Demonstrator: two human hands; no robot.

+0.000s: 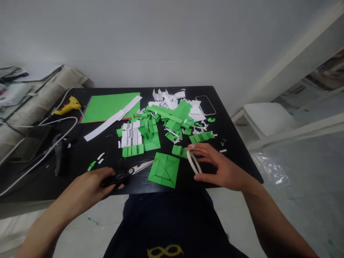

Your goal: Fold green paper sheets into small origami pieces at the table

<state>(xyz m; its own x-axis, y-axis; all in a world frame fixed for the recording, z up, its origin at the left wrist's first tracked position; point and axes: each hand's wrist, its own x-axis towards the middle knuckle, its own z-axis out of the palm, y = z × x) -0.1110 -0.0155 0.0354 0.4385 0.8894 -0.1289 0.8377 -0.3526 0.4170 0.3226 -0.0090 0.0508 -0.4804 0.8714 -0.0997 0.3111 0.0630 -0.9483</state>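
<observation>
My left hand (99, 181) is closed around the black handles of a pair of scissors (138, 168), blades pointing right along the table's near edge. Their tips reach a creased green paper square (164, 170), which lies flat in front of me. To its right, my right hand (215, 166) grips a thin white roll of tape (193, 162) between thumb and fingers. Small folded green pieces (178, 151) lie just behind the roll. Beyond the scissors sits a group of folded white pieces (131, 134) and folded green pieces (149, 127).
Green sheets (107, 105) carry a long white strip (113, 120). White scraps (169, 98) and a phone-shaped outline (205, 105) lie at the back. At left are a yellow glue gun (70, 105), a phone (32, 143) and a white cable (64, 136). A white stool (268, 118) stands right.
</observation>
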